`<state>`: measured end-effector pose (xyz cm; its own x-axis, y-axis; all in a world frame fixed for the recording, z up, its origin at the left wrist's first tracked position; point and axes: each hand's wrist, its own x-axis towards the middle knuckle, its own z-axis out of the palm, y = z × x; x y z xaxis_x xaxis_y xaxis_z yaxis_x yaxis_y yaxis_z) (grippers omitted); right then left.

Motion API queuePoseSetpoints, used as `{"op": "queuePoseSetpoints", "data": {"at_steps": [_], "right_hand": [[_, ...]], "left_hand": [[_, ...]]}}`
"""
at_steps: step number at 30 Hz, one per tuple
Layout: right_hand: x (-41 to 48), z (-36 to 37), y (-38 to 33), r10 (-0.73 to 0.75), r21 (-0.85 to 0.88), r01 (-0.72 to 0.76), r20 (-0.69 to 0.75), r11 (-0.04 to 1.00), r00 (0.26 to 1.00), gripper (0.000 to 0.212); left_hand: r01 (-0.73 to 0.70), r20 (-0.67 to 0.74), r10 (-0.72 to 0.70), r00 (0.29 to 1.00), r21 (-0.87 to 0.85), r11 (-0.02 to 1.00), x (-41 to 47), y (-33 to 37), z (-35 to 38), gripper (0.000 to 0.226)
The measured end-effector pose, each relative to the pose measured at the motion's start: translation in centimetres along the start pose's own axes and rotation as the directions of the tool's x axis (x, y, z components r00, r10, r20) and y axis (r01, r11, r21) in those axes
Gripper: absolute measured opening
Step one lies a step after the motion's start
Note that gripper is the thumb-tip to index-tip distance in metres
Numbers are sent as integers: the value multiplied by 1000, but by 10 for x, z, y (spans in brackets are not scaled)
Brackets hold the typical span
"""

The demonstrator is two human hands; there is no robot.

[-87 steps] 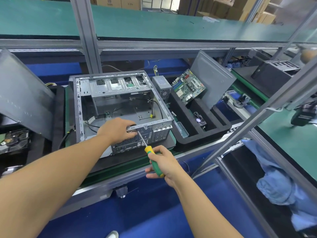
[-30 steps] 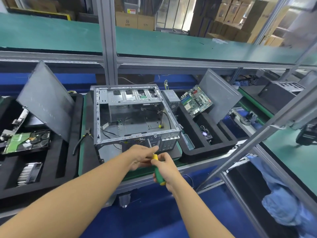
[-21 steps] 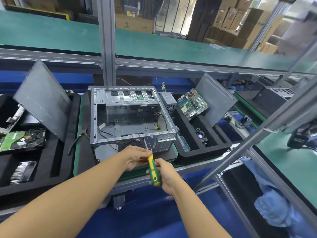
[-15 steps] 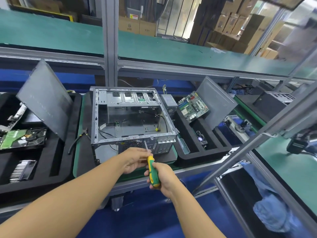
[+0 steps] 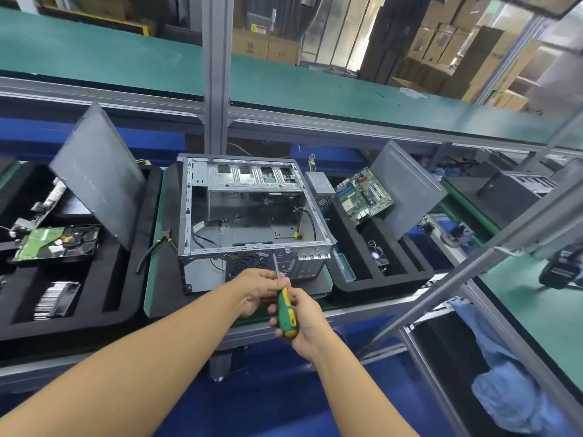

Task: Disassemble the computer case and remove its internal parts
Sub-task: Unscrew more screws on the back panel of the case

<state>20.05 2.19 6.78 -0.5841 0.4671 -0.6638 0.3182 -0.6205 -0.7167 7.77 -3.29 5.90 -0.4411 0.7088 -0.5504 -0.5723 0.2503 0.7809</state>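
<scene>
An opened computer case [image 5: 252, 212] lies on its side on the green surface [image 5: 149, 279], largely emptied. Just in front of its rear panel, the right hand [image 5: 304, 323] wraps the handle of a screwdriver [image 5: 286, 312], while the left hand [image 5: 257, 288] pinches its shaft, probably to steady the tip toward a screw.

Facing a green shelf [image 5: 94, 58] running across the top of the frame on grey rails. Seeing a grey post [image 5: 217, 74] rising at upper centre and cartons [image 5: 441, 48] piling up at upper right. Looking down on a blue floor [image 5: 268, 405] spreading along the bottom, a blue cloth [image 5: 504, 389] lying at lower right, a green bench [image 5: 536, 304] stretching off at the right edge.
</scene>
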Motion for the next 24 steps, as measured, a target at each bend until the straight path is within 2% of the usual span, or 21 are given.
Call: {"op": "queuePoseSetpoints", "data": {"at_steps": [5,9,13,19,24], "right_hand": [[-2,3,-2,-22,-57,22,-2,998,1000,33],[0,4,0,-84,-70,80,-47,994,995,19],[1,0,0,-110,-69,104,-86,992,990,9],[0,-4,-1,-130,-105,121,-88,987,988,21],[-1,-5,-4,-128,-137,118,-65,983,990,21]], "left_hand": [[44,22,-43,999,-69,997,-2,4,3,35],[4,-121,-26,992,-177,984,10,13,13,6],[-59,-260,-10,966,-255,965,25,18,11,7],[-49,-302,-42,952,-289,956,38,18,10,21],[-32,-328,-68,942,-291,956,49,21,11,26]]}}
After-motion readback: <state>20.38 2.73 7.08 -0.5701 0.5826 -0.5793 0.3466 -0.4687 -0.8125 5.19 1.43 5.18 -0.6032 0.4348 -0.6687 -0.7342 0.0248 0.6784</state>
